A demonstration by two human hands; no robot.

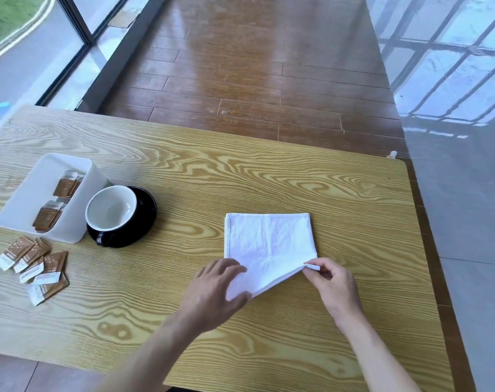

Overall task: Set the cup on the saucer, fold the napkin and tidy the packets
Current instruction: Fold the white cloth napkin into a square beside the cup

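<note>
While the cup (112, 207) sits on its saucer (144, 210), the right hand (329, 281) pinches a napkin (269, 241) corner, the left hand (215, 290) presses flat with fingers spread, and loose packets (34, 267) remain on the desk (240, 176).

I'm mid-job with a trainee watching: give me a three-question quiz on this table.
1. True or false: the black cup with the white inside stands on the black saucer.
2. What does the right hand pinch?
A. a corner of the white cloth napkin
B. a packet
C. the cup handle
3. Where do the loose brown packets lie relative to the white rectangular bin?

Key: 1 true; 2 A; 3 on the wooden table, just in front of the bin, nearer the person.
</note>
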